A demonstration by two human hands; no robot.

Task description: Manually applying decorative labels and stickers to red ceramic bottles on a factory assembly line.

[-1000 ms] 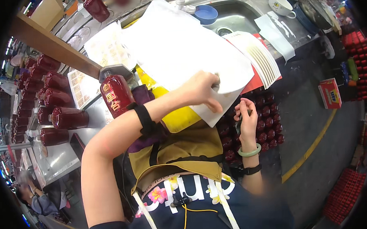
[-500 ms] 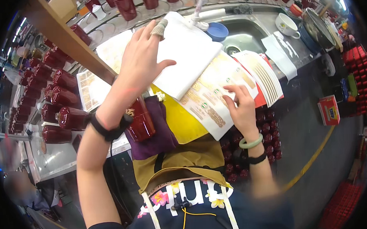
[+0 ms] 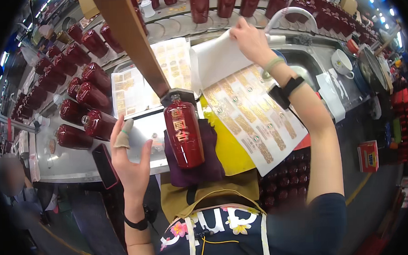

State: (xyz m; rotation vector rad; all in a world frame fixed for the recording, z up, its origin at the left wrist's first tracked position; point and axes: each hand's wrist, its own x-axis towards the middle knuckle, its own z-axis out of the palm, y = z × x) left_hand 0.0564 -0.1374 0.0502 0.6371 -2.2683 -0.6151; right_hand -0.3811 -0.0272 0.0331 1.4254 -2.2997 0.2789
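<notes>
Nearest, a glossy dark-red bottle [image 3: 185, 142] with gold characters lies on purple cloth [image 3: 212, 152], its contents hidden. The left hand [image 3: 131, 172], fingers spread apart, hovers near a phone [image 3: 105, 166]. Right of the bottle is a gold-patterned decal sheet [image 3: 255, 120]; beyond, the right hand [image 3: 254, 42] pinches a white sheet [image 3: 216, 60], fingertips together. Farther, red bottles [image 3: 227, 2] stand in rows.

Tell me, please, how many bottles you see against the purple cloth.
1: the red bottle, in front of the purple cloth, right of the left hand; no other shows there.
</notes>
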